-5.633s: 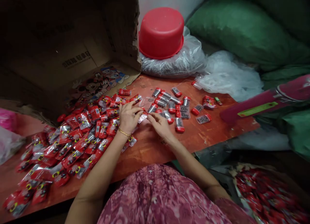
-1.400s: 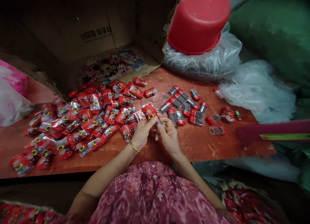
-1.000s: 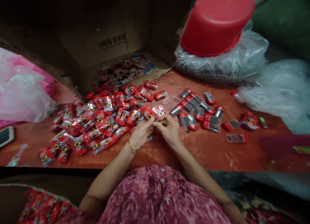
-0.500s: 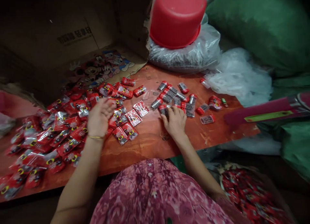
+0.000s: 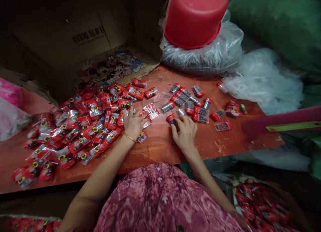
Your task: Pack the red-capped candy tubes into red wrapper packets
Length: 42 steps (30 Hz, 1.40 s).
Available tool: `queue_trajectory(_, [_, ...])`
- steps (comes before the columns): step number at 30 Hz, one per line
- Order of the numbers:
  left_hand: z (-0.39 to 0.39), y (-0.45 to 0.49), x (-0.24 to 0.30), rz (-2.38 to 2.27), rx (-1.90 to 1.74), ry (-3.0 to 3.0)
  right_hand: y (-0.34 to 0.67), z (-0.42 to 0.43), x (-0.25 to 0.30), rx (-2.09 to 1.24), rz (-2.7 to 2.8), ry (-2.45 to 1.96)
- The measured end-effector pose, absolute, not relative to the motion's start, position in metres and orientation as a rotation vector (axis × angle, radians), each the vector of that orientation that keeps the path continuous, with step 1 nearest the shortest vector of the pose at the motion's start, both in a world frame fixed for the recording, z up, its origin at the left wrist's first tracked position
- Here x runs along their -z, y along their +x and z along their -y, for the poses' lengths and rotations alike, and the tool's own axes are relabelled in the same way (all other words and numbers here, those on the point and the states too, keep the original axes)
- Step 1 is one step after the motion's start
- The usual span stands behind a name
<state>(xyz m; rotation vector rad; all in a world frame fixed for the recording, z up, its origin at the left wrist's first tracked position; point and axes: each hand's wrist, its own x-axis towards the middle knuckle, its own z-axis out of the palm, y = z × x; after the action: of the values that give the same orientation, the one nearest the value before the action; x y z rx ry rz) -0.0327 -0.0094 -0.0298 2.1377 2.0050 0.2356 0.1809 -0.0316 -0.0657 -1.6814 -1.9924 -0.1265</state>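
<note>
My left hand [image 5: 132, 123], with a gold bracelet at the wrist, lies on the right edge of a heap of red and clear printed packets [image 5: 82, 125], fingers bent onto a packet [image 5: 144, 122]. My right hand [image 5: 185, 133] is curled round a small clear tube with a red cap [image 5: 173, 121], just in front of a cluster of the same red-capped tubes [image 5: 193, 104] lying on the reddish wooden table [image 5: 160, 151]. One packet [image 5: 151, 110] lies apart between the heap and the tubes.
An open cardboard box [image 5: 82, 41] with a cartoon-printed flap lies on its side at the back left. A red tub [image 5: 197, 17] sits upside down on a filled clear bag [image 5: 203, 56]. Crumpled plastic [image 5: 263, 81] and green sacks [image 5: 278, 24] stand right; a magenta roll [image 5: 283, 123] crosses the table's right edge.
My left hand has come back from over the heap to its right edge, down onto a packet. My right hand has drawn one red-capped tube out of the cluster toward me.
</note>
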Motion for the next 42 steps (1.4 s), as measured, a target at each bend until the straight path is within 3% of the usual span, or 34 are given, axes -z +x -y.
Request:
queue_trajectory(6, [0.012, -0.033, 0.034, -2.031, -0.518, 2.082, 0.158, 0.035, 0.048, -0.068, 1.952, -1.46])
queue_trajectory(12, [0.019, -0.024, 0.007, -1.96, -0.876, 2.019, 0.122, 0.028, 0.037, -1.009, 1.569, -1.223])
queue_trajectory(15, [0.026, -0.016, -0.003, -1.882, -0.967, 1.971, 0.112, 0.022, 0.033, -1.182, 1.434, -1.136])
queue_trajectory(18, [0.036, -0.013, -0.006, -1.876, -1.077, 1.71, 0.115, 0.021, 0.03, -1.077, 1.418, -1.175])
queue_trajectory(23, [0.053, -0.009, 0.0, -1.54, -0.943, 1.003, 0.124, 0.027, 0.034, -0.84, 1.466, -1.243])
queue_trajectory(27, [0.054, 0.003, 0.007, -1.338, -1.145, 0.575, 0.117, 0.035, 0.038, -0.842, 1.563, -1.206])
queue_trajectory(31, [0.048, 0.006, 0.004, -1.295, -1.125, 0.379, 0.124, 0.037, 0.037, -0.79, 1.688, -1.232])
queue_trajectory(37, [0.042, -0.002, 0.001, -1.306, -1.099, 0.279, 0.175, 0.028, 0.04, -0.139, 1.926, -1.679])
queue_trajectory(42, [0.037, 0.0, 0.001, -1.275, -1.063, 0.254, 0.187, 0.029, 0.053, 0.024, 2.126, -1.886])
